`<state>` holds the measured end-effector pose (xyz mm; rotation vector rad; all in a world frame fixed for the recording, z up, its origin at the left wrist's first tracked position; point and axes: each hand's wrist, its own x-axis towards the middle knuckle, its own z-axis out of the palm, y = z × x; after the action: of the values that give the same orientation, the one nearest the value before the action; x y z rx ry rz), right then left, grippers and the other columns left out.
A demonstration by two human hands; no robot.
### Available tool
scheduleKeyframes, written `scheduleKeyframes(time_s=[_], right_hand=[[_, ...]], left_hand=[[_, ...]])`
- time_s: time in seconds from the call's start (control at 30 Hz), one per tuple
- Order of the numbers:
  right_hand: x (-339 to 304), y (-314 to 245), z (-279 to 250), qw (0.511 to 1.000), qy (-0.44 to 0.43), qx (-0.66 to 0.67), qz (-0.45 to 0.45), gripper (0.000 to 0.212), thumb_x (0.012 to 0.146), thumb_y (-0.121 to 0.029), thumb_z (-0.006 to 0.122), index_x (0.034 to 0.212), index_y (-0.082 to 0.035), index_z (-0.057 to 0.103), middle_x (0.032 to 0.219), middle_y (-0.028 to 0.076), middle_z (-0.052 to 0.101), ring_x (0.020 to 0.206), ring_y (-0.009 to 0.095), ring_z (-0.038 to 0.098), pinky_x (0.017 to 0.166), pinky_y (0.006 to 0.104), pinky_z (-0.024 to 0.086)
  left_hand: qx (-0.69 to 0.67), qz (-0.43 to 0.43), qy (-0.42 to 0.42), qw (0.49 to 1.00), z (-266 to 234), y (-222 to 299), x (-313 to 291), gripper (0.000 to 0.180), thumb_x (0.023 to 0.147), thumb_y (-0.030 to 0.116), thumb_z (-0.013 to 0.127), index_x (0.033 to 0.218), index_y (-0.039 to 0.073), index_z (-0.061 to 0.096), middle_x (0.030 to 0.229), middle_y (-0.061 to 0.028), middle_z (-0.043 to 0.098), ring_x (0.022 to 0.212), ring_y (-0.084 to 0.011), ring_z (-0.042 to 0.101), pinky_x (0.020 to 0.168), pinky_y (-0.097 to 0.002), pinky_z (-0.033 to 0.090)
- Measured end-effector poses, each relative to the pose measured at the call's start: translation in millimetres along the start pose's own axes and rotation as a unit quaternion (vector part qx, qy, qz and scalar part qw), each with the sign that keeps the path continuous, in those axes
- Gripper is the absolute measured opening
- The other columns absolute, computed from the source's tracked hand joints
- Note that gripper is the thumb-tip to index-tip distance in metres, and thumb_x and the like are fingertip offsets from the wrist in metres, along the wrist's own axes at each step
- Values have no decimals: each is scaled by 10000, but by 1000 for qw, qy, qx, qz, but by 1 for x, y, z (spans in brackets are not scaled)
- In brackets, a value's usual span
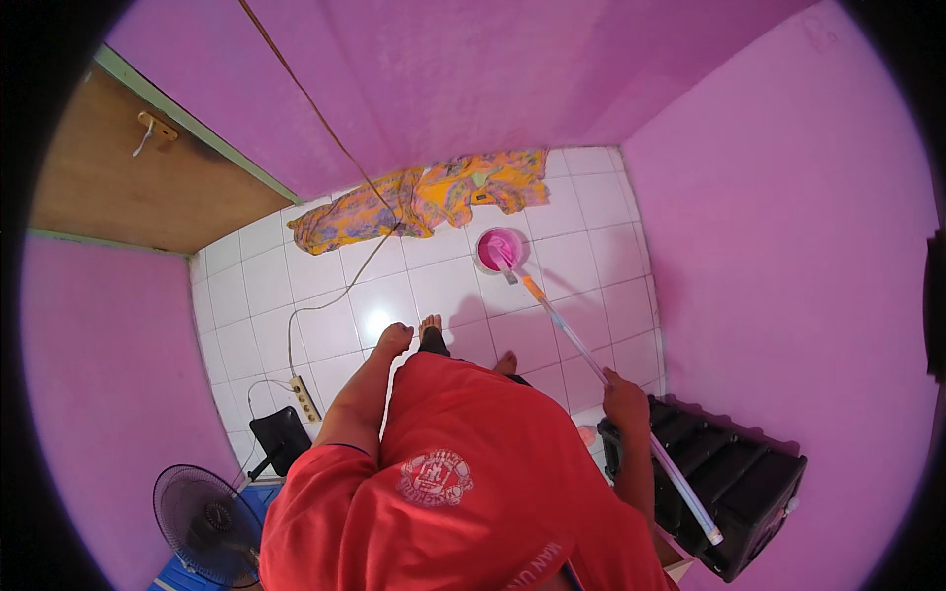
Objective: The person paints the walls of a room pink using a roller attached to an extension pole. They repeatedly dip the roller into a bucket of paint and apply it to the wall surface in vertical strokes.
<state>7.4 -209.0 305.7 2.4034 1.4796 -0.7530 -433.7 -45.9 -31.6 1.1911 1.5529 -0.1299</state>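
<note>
My right hand (625,399) is wrapped around the long pale pole of a mop (581,347) with an orange collar. The pole slants from beside my right arm down to a pink bucket (519,258) on the tiled floor. At the pole's lower end, the pink mop head (503,250) rests in or over the bucket; how deep it sits is hard to make out. Held out in front of my body near my bare foot, my left hand (396,339) is loosely closed, with nothing seen in it.
A crumpled orange-and-purple patterned cloth (424,202) lies along the far wall. A cable runs across the floor to a power strip (304,398), near a black dustpan-like object (280,439) and a fan (209,524). A black drawer unit (724,483) stands at right. A brown door (128,167) is at left.
</note>
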Motion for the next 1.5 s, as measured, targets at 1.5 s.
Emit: scheduleKeyframes(time_s=[1.5], right_hand=[[-31, 54, 34, 999, 49, 5, -10, 367, 933, -200, 512, 1279, -144, 622, 1016, 176, 699, 921, 403, 659, 823, 519, 511]], left_hand=[[274, 236, -98, 927, 45, 31, 64, 537, 916, 489, 485, 913, 16, 738, 948, -245, 703, 927, -398, 679, 846, -483, 527]])
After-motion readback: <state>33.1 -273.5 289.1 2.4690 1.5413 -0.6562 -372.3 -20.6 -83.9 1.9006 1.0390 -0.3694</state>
